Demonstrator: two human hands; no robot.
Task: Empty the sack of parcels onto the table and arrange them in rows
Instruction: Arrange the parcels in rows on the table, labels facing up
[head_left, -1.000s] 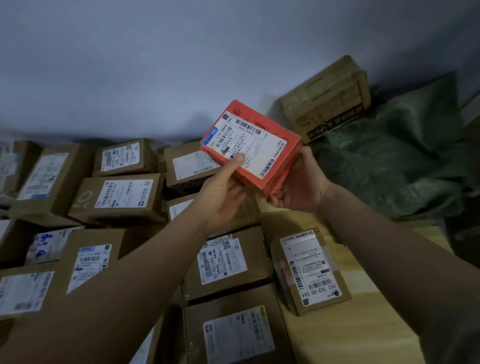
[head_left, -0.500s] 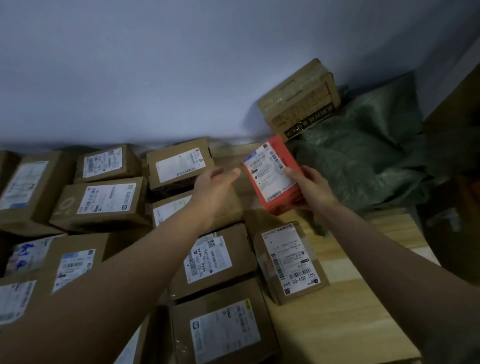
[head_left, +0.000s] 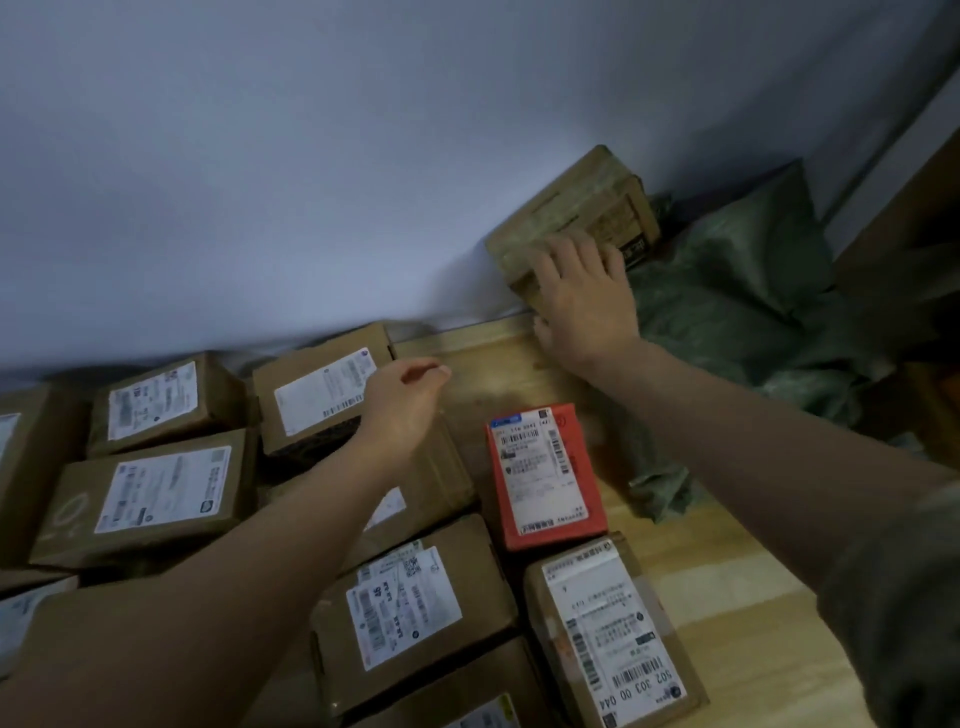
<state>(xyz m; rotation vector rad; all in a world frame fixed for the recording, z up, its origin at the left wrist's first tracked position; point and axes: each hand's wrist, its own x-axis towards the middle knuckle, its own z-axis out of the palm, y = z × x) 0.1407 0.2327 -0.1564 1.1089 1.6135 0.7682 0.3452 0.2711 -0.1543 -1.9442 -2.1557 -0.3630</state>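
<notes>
A red parcel with a white label lies flat on the wooden table, at the head of a row with a brown labelled parcel below it. Several brown parcels lie in rows to the left. A taped brown box leans tilted against the wall beside the crumpled green sack. My right hand lies over this box's near face, fingers spread across it and thumb at its lower edge. My left hand hovers over the parcels left of the red one, loosely curled and holding nothing.
A pale wall runs along the table's far edge. A dark wooden piece of furniture stands at the far right behind the sack. Bare table wood shows between the red parcel and the wall.
The red parcel went from both hands to my right hand, and now lies on the table. My right hand has let go of it and reached to the tilted box by the wall.
</notes>
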